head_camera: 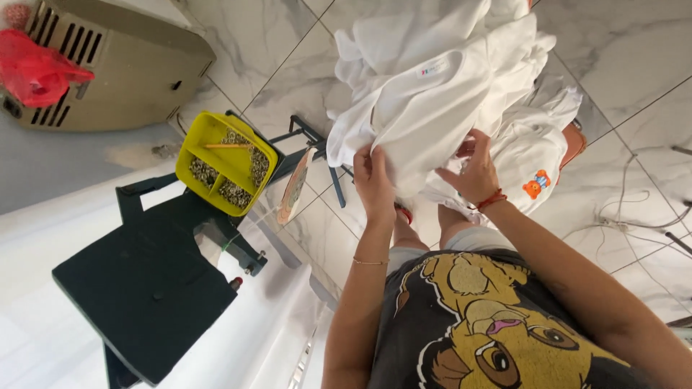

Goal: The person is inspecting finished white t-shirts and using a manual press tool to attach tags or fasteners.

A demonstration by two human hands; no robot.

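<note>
white garment (pixel 432 94) pinched by left hand (pixel 373 180) fingers, right hand (pixel 472 173) fingers grasping it, yellow tray (pixel 225 162) well apart.

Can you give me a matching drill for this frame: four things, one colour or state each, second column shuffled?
Things:
1. Divided tray
2. Plastic bag
3. Garment in the left hand
4. Press plate

Colours or states:
A. White, gripped at its lower edge
B. Red, lying on the beige vented box
C. Yellow, holding small studs
D. Dark, flat, bare on top

Pairs: 1-C, 2-B, 3-A, 4-D
</note>
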